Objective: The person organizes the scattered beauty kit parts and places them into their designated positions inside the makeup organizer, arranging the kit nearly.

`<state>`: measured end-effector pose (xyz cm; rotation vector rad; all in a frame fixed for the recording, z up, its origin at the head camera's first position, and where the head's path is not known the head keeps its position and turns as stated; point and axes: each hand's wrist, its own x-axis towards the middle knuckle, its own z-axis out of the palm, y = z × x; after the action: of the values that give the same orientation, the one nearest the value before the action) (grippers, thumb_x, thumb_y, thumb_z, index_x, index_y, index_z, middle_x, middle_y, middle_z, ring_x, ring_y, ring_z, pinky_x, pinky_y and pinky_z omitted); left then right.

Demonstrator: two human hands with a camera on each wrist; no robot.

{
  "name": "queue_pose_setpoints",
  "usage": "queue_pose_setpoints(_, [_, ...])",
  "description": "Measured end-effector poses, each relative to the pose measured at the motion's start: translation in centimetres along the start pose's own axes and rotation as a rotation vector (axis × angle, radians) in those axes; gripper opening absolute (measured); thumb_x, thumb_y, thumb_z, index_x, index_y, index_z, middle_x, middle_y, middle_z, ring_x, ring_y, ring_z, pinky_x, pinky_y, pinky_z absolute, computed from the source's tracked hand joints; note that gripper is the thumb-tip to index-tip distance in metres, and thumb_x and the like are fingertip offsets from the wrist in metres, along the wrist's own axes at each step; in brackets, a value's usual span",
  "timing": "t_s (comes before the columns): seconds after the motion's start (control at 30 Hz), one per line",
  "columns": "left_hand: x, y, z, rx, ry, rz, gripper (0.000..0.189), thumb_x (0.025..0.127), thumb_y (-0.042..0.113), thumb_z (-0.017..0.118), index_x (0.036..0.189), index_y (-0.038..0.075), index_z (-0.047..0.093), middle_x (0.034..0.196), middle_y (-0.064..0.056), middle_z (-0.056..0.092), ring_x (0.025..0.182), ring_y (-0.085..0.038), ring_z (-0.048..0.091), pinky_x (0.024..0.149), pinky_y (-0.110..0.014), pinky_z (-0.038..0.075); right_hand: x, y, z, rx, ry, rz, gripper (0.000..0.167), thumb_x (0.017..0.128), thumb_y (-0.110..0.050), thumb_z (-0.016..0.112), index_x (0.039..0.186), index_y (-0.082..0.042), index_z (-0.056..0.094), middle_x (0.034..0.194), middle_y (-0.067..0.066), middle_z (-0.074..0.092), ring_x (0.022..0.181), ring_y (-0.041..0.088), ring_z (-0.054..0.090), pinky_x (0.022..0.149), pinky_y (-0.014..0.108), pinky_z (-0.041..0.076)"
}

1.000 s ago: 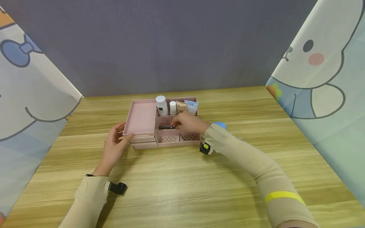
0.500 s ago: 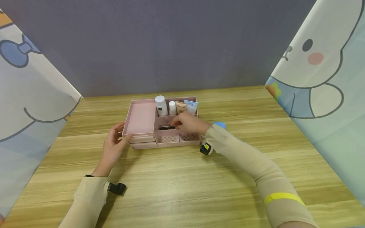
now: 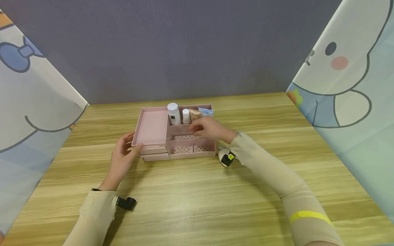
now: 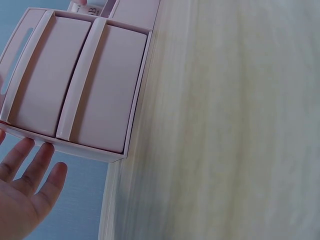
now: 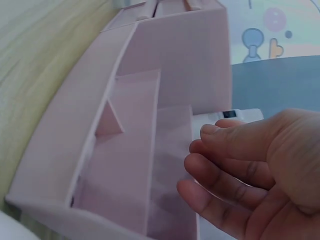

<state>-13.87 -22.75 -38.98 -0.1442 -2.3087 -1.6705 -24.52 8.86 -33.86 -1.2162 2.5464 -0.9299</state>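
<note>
A pink desktop organizer (image 3: 152,126) stands on the table, with a shallow top tray and two drawers (image 4: 102,87) at its left. My left hand (image 3: 121,159) rests at its left front corner; the thumb touches the front rim and the straight fingers lie along the side. Over the middle compartment hovers my right hand (image 3: 212,130), fingers loosely bent, with nothing visible between thumb and fingertips (image 5: 195,197). Behind it, the rear compartment holds a white bottle (image 3: 174,115), a small white-capped bottle (image 3: 186,117), a tan tube (image 3: 195,114) and a light blue tube (image 3: 207,111), partly covered by my hand.
Two small front compartments (image 3: 181,149) have perforated floors. A pale rounded object (image 3: 223,156) sits right of the organizer, partly behind the right wrist camera. The wooden table (image 3: 191,198) meets a grey panel (image 3: 184,51) at the back.
My right hand has released the dark pen-like stick, lifted and moved slightly right. The stick is no longer visible in the head view. My left hand has stayed in place.
</note>
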Motion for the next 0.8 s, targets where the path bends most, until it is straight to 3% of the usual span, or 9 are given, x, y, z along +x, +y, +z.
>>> queue_pose_setpoints(0.33, [0.0, 0.0, -0.1, -0.003, -0.013, -0.006, 0.05, 0.097, 0.004, 0.062, 0.143, -0.001, 0.042, 0.129, -0.016, 0.053, 0.108, -0.008, 0.052, 0.084, -0.013, 0.045, -1.8, 0.0, -1.8, 0.095, 0.058, 0.016, 0.024, 0.088, 0.005, 0.071, 0.112, 0.006, 0.069, 0.102, 0.02, 0.069, 0.093, 0.026, 0.067, 0.082, 0.033, 0.055])
queue_pose_setpoints(0.8, [0.1, -0.1, -0.1, 0.001, -0.007, -0.001, 0.05, 0.097, 0.004, 0.062, 0.142, -0.002, 0.043, 0.127, -0.013, 0.054, 0.107, -0.008, 0.053, 0.083, -0.013, 0.045, -4.9, 0.6, -3.8, -0.008, 0.082, 0.093, 0.022, 0.09, -0.003, 0.072, 0.112, 0.003, 0.07, 0.092, 0.009, 0.07, 0.086, 0.022, 0.065, 0.078, 0.039, 0.054])
